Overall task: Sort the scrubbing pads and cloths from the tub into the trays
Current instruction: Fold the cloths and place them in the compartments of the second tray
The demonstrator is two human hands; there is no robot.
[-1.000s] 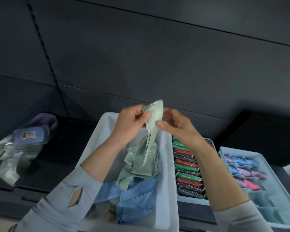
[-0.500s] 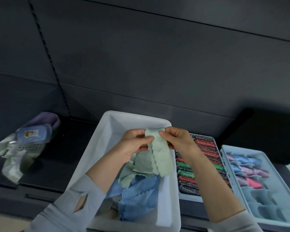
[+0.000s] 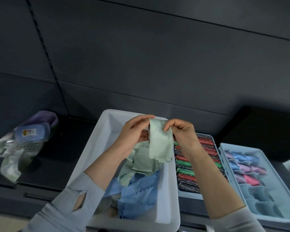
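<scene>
Above the far end of the white tub (image 3: 105, 141), both hands hold a pale green cloth (image 3: 160, 144); compared with half a second ago, the hands sit slightly closer together and the textured fold of the cloth between them is narrower and hangs straighter. A second ago the same cloth was raised higher as a thin vertical strip. The left hand (image 3: 134, 131) pinches the cloth's upper left edge, fingers curled over it. The right hand (image 3: 181, 131) pinches the upper right edge between thumb and forefinger, remaining fingers curled. The cloth's waffle-textured face hangs down from the two grips, its scalloped lower edge touching further green folds that trail into the tub. A blue cloth (image 3: 137, 196) lies beneath these, at the tub's near end. Just right of the tub, a tray of scrubbing pads (image 3: 189, 195) holds red, green and dark pads in a row. Further right, a compartmented tray (image 3: 274, 213) holds folded blue, purple and pink cloths.
</scene>
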